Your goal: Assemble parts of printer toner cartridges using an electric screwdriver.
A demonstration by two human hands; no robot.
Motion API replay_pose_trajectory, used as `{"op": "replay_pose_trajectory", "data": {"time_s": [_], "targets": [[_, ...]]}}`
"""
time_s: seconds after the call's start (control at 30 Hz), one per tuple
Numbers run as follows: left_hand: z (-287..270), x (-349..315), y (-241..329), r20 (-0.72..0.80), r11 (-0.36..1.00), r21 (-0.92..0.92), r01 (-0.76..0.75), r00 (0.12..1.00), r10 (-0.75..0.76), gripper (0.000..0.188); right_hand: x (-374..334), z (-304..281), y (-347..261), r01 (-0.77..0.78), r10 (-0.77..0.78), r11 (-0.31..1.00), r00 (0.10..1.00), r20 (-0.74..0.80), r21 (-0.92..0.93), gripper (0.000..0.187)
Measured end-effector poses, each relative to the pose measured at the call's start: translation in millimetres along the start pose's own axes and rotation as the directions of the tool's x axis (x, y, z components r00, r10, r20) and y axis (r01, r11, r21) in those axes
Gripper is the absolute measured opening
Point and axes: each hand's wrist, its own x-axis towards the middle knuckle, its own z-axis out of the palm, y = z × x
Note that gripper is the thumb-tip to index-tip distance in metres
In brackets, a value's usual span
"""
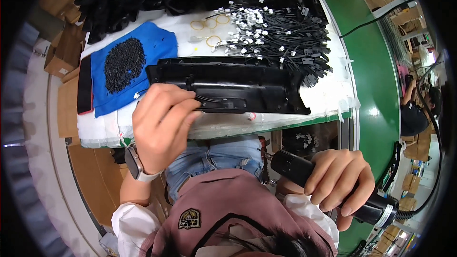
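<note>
a black housing stretches left-to-right mid-frame. left hand is nearer, hold unclear; right hand, lower right, grips a screwdriver.

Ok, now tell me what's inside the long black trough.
The long black trough holds a thin black cable along its near side, by the left hand. What lies directly beneath those fingers is covered.

place: an assembly workshop
table: loose black cables with white connectors, small black parts heaped on blue cloth
equipment: corded black power driver
surroundings: cardboard boxes on both sides, another person at right
</note>
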Motion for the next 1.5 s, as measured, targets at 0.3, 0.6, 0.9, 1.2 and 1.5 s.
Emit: {"op": "replay_pose_trajectory", "data": {"time_s": [0.3, 0.6, 0.9, 1.2, 1.5], "targets": [[10.5, 23.3, -19.5, 0.055, 0.997, 0.07, 0.034, 0.998, -0.038, 0.02, -17.8, -37.8, -32.6, -0.308, 0.205, 0.912, 0.914, -0.35, -0.271, 0.06], [0.8, 28.2, -19.9, 0.452, 0.978, 0.204, 0.04, 0.882, -0.13, 0.064, -25.7, -145.0, -59.0, -0.906, 0.03, -0.002, 0.424, -0.905, -0.424, 0.031], [9.2, 11.0, -12.7, 0.485, 0.975, 0.219, 0.036, 0.863, -0.141, 0.039, -62.2, -228.0, -67.0, -0.771, -0.166, -0.592, 0.403, -0.9, -0.236, 0.064], [-64.7, -81.8, -9.4, -0.196, 0.681, -0.328, 0.655, 0.658, -0.727, 0.033, -11.6, -139.3, -4.4, -0.483, -0.253, -0.623, 0.869, -0.426, -0.616, 0.025], [-205.7, -388.6, -38.0, -0.563, 0.4, -0.776, 0.488, -0.251, -0.787, 0.033, 32.2, 42.4, 180.0, 0.041, 0.556, 0.301, 0.804, 0.21, -0.953, 0.017]]}}
